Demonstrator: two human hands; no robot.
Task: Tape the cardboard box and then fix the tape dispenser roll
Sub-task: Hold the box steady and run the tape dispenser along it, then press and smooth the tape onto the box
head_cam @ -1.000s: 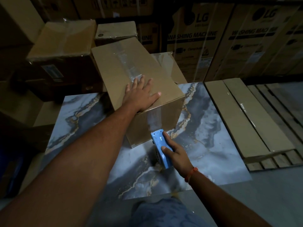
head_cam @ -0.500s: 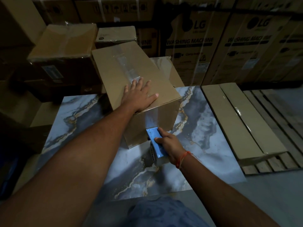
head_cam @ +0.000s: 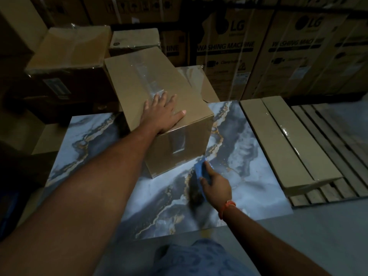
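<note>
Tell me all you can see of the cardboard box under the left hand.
The cardboard box is plain brown and closed, standing upright on the marble-patterned surface. A strip of clear tape runs along its top and partly down the near side. The left hand lies flat on the top near the front edge. The blue dispenser, in the right hand, is off the box.

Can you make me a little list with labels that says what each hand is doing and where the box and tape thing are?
left hand: flat on top of the box
right hand: holding the blue dispenser, blurred
box: on the marble slab, clear tape along its top and down the near side
dispenser: off the box, by its near corner
slab: grey-white with gold veins
background: stacked washing machine cartons
</note>
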